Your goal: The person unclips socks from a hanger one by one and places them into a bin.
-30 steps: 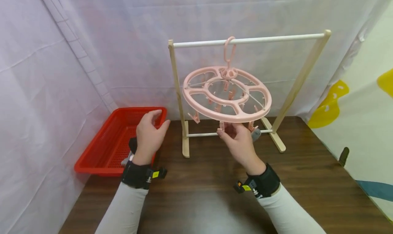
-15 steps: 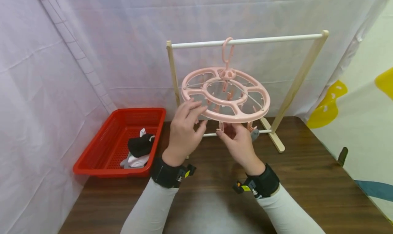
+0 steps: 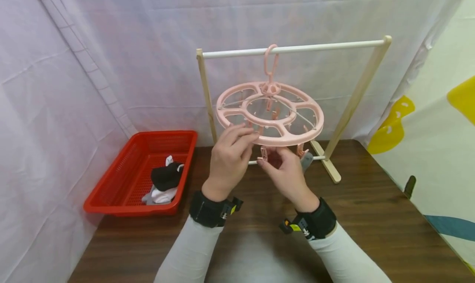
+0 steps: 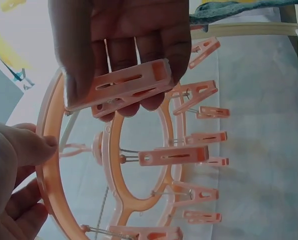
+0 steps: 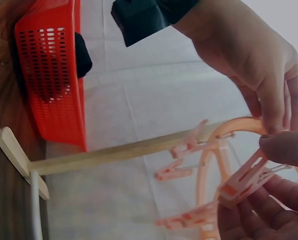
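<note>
A pink round clip hanger (image 3: 283,140) hangs by its hook from a white rail. At its near left rim is my left hand (image 3: 230,157), its thumb and fingers pinching the ring (image 4: 51,125). Below the front rim my right hand (image 3: 287,171) holds one dangling pink clothespin (image 4: 134,82) between thumb and fingers; the clothespin (image 5: 244,180) has no cloth in it. Just right of that hand, a small grey cloth piece (image 3: 306,161) hangs from another clothespin (image 3: 300,149). Several other clothespins (image 4: 174,155) dangle inside the ring.
The wooden stand (image 3: 365,85) with its white rail (image 3: 315,49) is on the brown table (image 3: 259,250). On the left sits a red basket (image 3: 111,184) holding a black cloth piece (image 3: 165,178) and white and grey ones (image 3: 163,195). White curtains (image 3: 156,68) hang behind.
My left hand has moved right from over the red basket to the hanger's rim and taken hold of it. My right hand has stayed on the clothespin. The view has shifted slightly.
</note>
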The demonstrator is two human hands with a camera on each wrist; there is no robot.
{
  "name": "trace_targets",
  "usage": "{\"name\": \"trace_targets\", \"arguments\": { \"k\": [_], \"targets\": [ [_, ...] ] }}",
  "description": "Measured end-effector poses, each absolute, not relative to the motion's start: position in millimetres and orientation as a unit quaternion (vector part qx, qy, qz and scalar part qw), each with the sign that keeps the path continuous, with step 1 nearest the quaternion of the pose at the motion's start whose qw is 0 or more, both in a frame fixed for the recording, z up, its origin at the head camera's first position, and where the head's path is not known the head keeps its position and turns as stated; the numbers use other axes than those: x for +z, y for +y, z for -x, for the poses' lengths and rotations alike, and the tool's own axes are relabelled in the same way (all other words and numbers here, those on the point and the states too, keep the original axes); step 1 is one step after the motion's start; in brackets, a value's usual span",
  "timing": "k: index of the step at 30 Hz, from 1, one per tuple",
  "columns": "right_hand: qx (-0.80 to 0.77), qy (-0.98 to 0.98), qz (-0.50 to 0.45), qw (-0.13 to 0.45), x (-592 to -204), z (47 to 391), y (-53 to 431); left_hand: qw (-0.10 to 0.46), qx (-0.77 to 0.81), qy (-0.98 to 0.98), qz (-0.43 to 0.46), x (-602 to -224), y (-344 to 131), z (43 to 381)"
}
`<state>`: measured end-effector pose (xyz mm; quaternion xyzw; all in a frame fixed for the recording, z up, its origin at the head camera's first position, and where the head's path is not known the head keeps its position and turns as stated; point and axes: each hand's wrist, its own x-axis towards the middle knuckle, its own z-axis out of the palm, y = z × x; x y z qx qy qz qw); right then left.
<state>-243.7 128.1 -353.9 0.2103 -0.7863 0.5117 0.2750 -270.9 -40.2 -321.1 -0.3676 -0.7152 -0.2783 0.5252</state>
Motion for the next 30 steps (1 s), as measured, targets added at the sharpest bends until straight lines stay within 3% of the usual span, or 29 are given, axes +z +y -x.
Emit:
{"name": "trace_targets", "arguments": {
  "k": [5,12,17,19,23,26,30],
  "targets": [
    [0.432,-0.827,-0.207,0.293,-351.4,244.4,136.9,0.533,-0.290,-0.709,0.359,-319.9,-39.4,269.4],
    [0.315,-0.905,-0.179,0.223,-334.6,224.5,148.0,0.540,-0.298,-0.705,0.350,-321.1,-40.7,267.0],
    [0.305,-0.904,-0.226,0.197,-320.8,208.5,162.8,0.544,-0.304,-0.703,0.343,-324.0,-43.5,268.0],
    [0.330,-0.883,-0.249,0.222,-316.1,204.8,171.6,0.545,-0.306,-0.702,0.341,-324.5,-44.6,269.0],
    [0.382,-0.815,-0.271,0.340,-310.4,205.6,189.5,0.546,-0.312,-0.700,0.339,-324.4,-47.0,270.9],
    [0.378,-0.771,-0.257,0.442,-310.3,214.4,200.5,0.545,-0.316,-0.700,0.338,-324.3,-49.2,271.8],
    [0.347,-0.755,-0.214,0.513,-314.8,231.1,210.0,0.544,-0.323,-0.699,0.334,-324.2,-52.4,273.7]
  ]
}}
